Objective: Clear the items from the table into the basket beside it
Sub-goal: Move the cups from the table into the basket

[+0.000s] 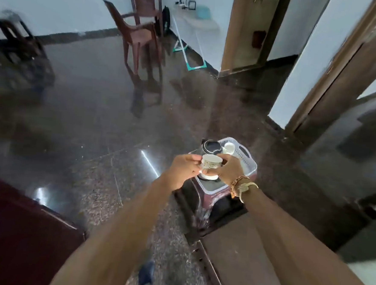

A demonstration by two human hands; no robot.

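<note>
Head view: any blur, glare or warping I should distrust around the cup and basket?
Head view: the cup and basket read fairly sharp; the edges smear with blur, worst at the dark furniture far left; wide-angle warping bends the door frame at right; a glare streak lies on the polished floor left of the basket.

Basket [248, 162] on stool [210, 198]; pot [212, 146], small cup [228, 148] inside; held cup [211, 164] above.

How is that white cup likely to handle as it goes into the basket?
The white cup looks like glazed ceramic, so it is probably rigid, fragile and a bit slick; both the left hand and right hand hold it. The basket already holds a dark pot, so a knock might chip it.
</note>
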